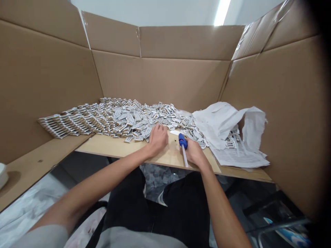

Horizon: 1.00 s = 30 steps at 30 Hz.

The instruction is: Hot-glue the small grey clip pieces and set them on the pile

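My right hand point(193, 151) is wrapped round a blue glue gun point(182, 141). A pale glue stick point(184, 156) juts from its rear end, towards me. My left hand point(158, 139) is closed, its fingers curled at the front edge of a heap of small grey-white slotted pieces point(139, 120); whatever its fingertips hold is hidden. Just beyond the glue gun, a small white flat piece point(175, 132) lies on the wooden board point(116, 146).
Rows of stacked pieces point(74, 122) fill the left of the work surface. At right, crumpled white paper point(219, 119) lies over more pieces. Tall cardboard walls point(181, 77) enclose the back and sides. A white round object point(3, 175) stands at the far left edge.
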Available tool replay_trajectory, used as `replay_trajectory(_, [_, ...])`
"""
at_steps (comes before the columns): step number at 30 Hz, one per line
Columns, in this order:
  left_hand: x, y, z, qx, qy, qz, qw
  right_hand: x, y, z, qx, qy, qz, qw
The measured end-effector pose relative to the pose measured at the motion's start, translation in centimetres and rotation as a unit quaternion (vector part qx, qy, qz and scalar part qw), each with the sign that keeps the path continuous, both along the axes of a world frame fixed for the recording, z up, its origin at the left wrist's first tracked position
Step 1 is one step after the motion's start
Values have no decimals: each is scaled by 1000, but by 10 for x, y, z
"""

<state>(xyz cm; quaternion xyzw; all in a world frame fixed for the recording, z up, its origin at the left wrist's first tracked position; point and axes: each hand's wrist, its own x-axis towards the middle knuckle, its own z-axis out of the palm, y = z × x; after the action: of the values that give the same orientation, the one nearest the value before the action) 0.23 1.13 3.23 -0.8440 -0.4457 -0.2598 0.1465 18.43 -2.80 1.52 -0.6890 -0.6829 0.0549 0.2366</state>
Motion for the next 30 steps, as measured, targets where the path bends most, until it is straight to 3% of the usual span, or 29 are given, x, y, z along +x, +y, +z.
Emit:
replay_trajectory(2, [7,38,9,-19,12,49,999,6,-2,4,10,18,-10,1000])
replay_trajectory(5, [16,84,17,-132,24,81,988,12,-6,8,34,35,-33,998])
replay_trajectory(7, [21,102,19,-181,18,93,979,16,-8,10,49,51,-44,997])
replay_trajectory(10, [25,110,21,-195,-17,96,976,24,-10,11,82,86,-52,992])
replay_trajectory(14, [25,101,24,-186,-74,80,976,33,-11,14,123,144,-37,981])
replay_trajectory(16, [23,89,22,-215,-156,32,964,36,-12,17,137,169,-26,976])
replay_trajectory(17, [22,81,18,-246,-219,-7,944,36,-12,19,143,181,-19,973])
replay_trajectory(19, [19,62,7,-325,-357,-100,870,36,-12,21,155,207,-3,966])
replay_trajectory(21, [16,43,-8,-370,-446,-156,800,35,-11,22,165,241,13,956])
replay_trajectory(23, [13,27,-23,-353,-496,-161,777,31,-10,20,161,281,34,945])
replay_trajectory(26, [12,10,-40,-272,-482,-163,817,21,-9,15,116,344,76,929])
replay_trajectory(28, [12,3,-44,-219,-443,-169,853,10,-10,12,82,383,98,915])
replay_trajectory(30, [13,-1,-45,-185,-429,-160,869,-1,-10,9,61,422,111,898])
